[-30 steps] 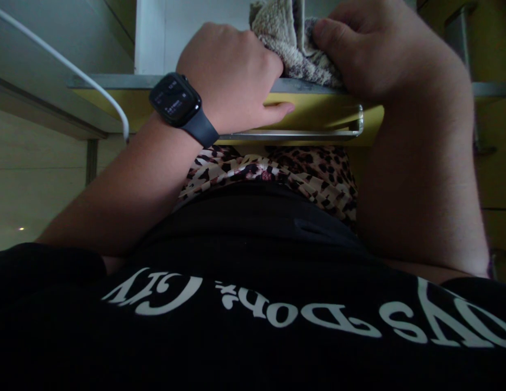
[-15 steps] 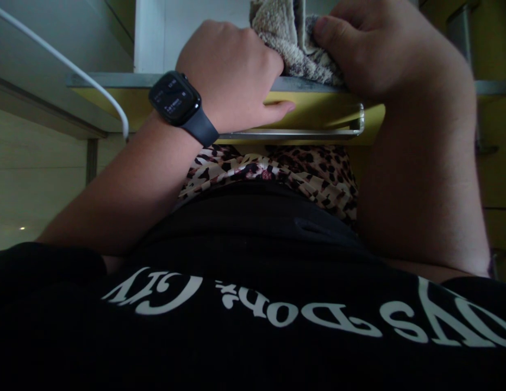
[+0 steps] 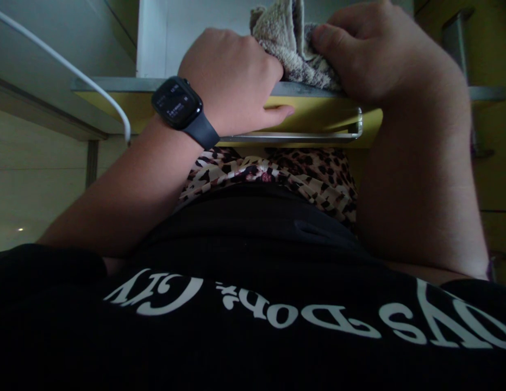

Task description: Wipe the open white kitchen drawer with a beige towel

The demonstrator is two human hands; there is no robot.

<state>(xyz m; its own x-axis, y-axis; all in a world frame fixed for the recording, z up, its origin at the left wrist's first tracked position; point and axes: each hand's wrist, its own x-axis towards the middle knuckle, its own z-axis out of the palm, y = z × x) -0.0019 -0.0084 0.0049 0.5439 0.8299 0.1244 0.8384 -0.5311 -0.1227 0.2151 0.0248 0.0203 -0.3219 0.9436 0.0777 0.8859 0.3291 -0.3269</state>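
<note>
A bunched, speckled grey-beige terry cloth rests against the top edge of a pulled-out drawer's yellow front. My right hand is closed on the cloth, its thumb pressing the fabric from the right. Beside the cloth on the left, my left hand is hooked over the same edge, with the thumb outside and the curled fingers hidden behind the knuckles. A black smartwatch sits on my left wrist. Below the left thumb runs the drawer's metal handle.
The drawer's white inner side shows at the back left. A white cable hangs down on the left, in front of a grey panel. Yellow cabinet fronts with metal handles stand on the right. My body is close against the drawer front.
The drawer, both hands and the cloth appear slightly lower in the picture. Both grips look the same as before.
</note>
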